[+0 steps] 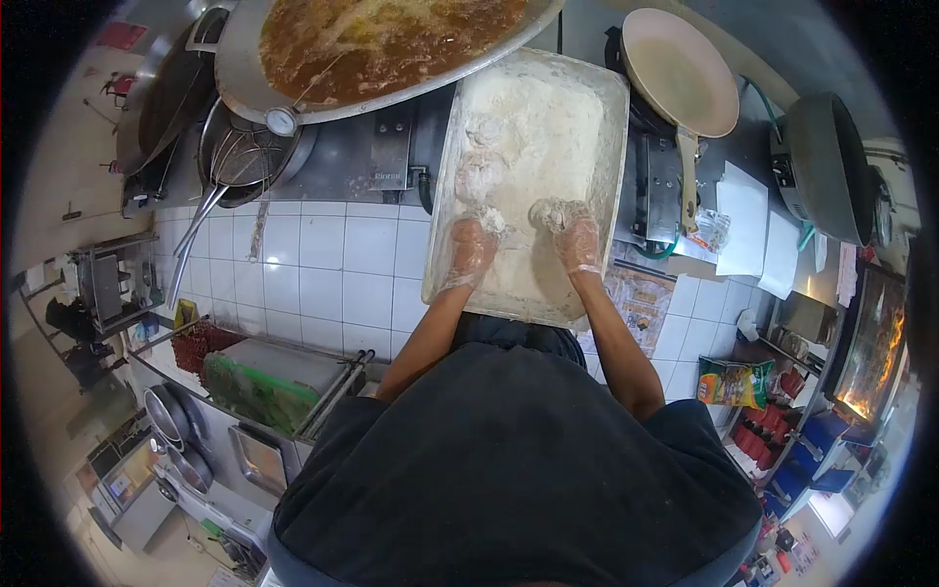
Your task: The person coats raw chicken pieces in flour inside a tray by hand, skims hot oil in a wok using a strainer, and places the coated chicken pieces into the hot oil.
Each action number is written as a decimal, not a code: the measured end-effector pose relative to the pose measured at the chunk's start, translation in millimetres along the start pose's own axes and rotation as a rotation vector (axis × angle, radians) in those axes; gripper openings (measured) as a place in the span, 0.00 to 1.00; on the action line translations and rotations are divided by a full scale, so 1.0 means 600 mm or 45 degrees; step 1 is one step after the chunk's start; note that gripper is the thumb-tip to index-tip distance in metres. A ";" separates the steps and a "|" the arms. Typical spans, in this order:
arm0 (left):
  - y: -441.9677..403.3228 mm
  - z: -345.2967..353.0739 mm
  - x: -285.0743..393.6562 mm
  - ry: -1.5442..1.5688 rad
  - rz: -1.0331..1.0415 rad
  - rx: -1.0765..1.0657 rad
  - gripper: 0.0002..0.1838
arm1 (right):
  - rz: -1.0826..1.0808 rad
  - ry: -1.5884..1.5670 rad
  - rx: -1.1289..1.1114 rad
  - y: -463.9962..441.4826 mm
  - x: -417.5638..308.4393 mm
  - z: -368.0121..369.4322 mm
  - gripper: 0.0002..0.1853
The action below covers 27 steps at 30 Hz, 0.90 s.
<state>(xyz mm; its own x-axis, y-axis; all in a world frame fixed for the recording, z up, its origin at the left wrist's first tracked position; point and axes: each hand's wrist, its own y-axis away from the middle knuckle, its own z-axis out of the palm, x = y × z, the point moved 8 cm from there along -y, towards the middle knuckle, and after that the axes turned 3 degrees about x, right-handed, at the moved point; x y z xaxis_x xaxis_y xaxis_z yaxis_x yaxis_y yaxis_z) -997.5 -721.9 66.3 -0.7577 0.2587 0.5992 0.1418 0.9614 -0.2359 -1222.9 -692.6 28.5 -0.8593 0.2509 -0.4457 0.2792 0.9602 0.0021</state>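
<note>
A large metal tray (533,284) holds pale flour, with floured pieces (481,176) lying along its left side. In clear plastic gloves, both hands are inside the tray. My left hand (473,247) is closed around a floured piece (487,217) at the left, just below the other pieces. To the right, my right hand (577,241) is closed on another floured lump (556,213), its fingers coated with flour. A gap of flour separates the two hands.
A wide pot (391,49) of bubbling brown oil, with a dial thermometer (282,121), stands beyond the tray at the upper left. Strainers (245,147) rest left of it. A frying pan (682,73) sits right of the tray, its handle pointing toward me.
</note>
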 end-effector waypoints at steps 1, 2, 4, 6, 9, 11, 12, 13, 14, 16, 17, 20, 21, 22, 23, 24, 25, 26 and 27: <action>-0.005 0.011 -0.010 0.045 -0.113 -0.174 0.06 | 0.022 -0.091 0.031 0.001 -0.001 -0.009 0.15; -0.011 0.019 -0.024 0.089 -0.227 -0.348 0.05 | 0.036 -0.179 0.041 0.004 -0.004 -0.014 0.14; -0.016 0.011 -0.010 0.246 -0.314 -0.424 0.05 | 0.051 -0.352 0.046 0.003 -0.035 -0.045 0.13; -0.030 -0.022 0.035 0.469 -0.252 -0.196 0.07 | -0.049 -0.403 -0.046 -0.021 -0.078 -0.083 0.14; -0.015 -0.030 0.019 0.335 -0.470 -0.235 0.07 | -0.246 -0.312 -0.254 -0.055 -0.112 -0.070 0.17; -0.004 -0.049 0.026 0.367 -0.460 -0.207 0.08 | -0.257 -0.266 -0.346 -0.062 -0.110 -0.036 0.19; -0.008 -0.057 0.027 0.385 -0.450 -0.179 0.08 | -0.374 -0.251 -0.330 -0.063 -0.118 -0.030 0.19; -0.011 -0.054 0.017 0.376 -0.474 -0.160 0.08 | -0.497 -0.237 -0.305 -0.070 -0.141 -0.039 0.18; -0.003 -0.051 0.006 0.365 -0.504 -0.157 0.09 | -0.605 -0.226 -0.289 -0.067 -0.161 -0.046 0.18; 0.010 -0.048 -0.004 0.356 -0.567 -0.135 0.10 | -0.538 -0.212 -0.290 -0.084 -0.174 -0.058 0.17; 0.006 -0.051 -0.006 0.355 -0.593 -0.103 0.10 | -0.513 -0.203 -0.284 -0.104 -0.185 -0.072 0.17; 0.028 -0.014 -0.053 0.245 -0.485 -0.050 0.13 | -0.541 -0.128 -0.452 -0.147 -0.228 -0.101 0.19; 0.023 -0.011 -0.057 0.193 -0.476 -0.073 0.14 | -0.616 -0.083 -0.419 -0.173 -0.238 -0.091 0.18; 0.018 -0.008 -0.060 0.140 -0.465 -0.095 0.16 | -0.686 -0.036 -0.389 -0.204 -0.245 -0.072 0.17; 0.008 -0.028 -0.038 0.088 -0.524 -0.163 0.16 | -0.753 0.010 -0.366 -0.228 -0.249 -0.049 0.17; 0.004 -0.038 -0.027 0.037 -0.580 -0.229 0.17 | -0.703 0.089 -0.376 -0.259 -0.250 -0.017 0.15; 0.012 -0.017 -0.041 0.107 -0.592 -0.257 0.20 | -0.655 0.166 -0.380 -0.293 -0.256 0.018 0.15; 0.027 0.021 -0.068 0.177 -0.602 -0.281 0.23 | -0.608 0.243 -0.380 -0.317 -0.260 0.043 0.15; 0.025 0.025 -0.071 0.208 -0.599 -0.275 0.24 | -0.661 0.298 -0.426 -0.329 -0.272 0.062 0.16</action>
<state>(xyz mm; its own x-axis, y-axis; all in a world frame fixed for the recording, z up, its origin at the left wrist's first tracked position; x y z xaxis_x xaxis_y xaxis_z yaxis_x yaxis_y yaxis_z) -972.5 -719.7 26.1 -0.6645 -0.2096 0.7172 -0.0482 0.9699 0.2387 -1121.9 -927.6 67.8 -0.9274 -0.2712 -0.2576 -0.3124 0.9404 0.1346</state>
